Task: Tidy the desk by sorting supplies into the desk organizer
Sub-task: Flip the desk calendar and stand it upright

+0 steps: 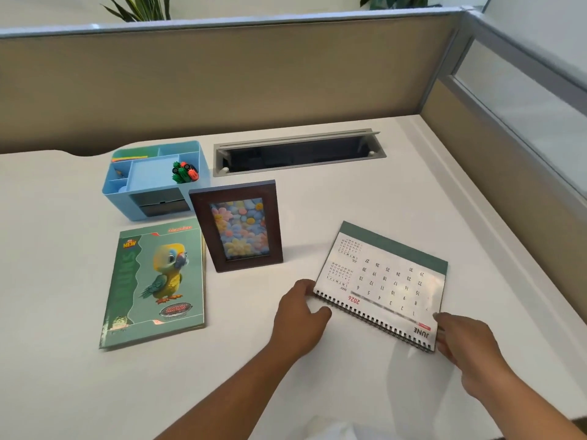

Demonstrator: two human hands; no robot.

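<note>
The left hand (301, 309) is curled round the left end of a desk calendar (381, 281), thumb on the near side and fingers over the corner of its black spiral binding. The right hand (463, 341) pinches the opposite end of the same binding, beside the word JUNE. Both hands hold it, so the calendar sits right of centre on the white desk (349, 201), print upside down to the wearer, green backing board pointing away.

This looks like standing or straightening the calendar rather than filing it. It seems too broad for any compartment of the blue desk organizer (155, 179), which sits well apart at back left. A good move keeps both ends level, spreads the base, and sets it down away from the dark picture frame (236, 225) standing between the two. Gripping the board rather than the loose pages would spare them creasing.

Beyond the frame lie a parrot-cover notebook (155, 287) and, in the organizer's right compartment, a bunch of markers (185, 173).

Several things are unclear:
- The right hand's fingertips are blurred.
- Whether the calendar's far edge touches the desk cannot be told.
- The organizer's dark front drawer and the small item in its left cell are too dim to identify.
</note>
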